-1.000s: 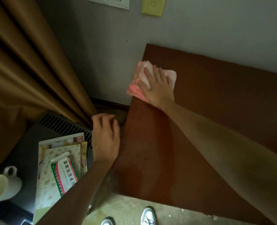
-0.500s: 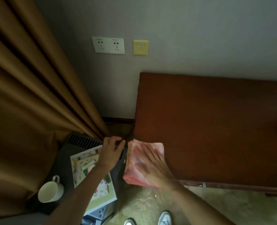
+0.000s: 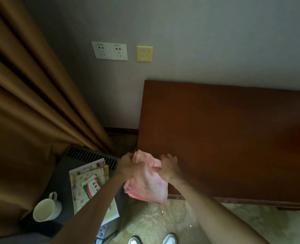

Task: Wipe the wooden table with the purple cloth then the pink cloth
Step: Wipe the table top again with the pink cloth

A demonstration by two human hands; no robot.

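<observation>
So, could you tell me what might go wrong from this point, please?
The pink cloth, held by the left hand and right hand, hangs past the wooden table corner and could drop to the floor. The left arm passes close over the boxes and white mug, so a swing might knock them.

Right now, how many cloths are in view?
1: the pink cloth, held by the left hand and right hand at the wooden table's near-left corner. No purple cloth shows; it may be out of frame.
</observation>
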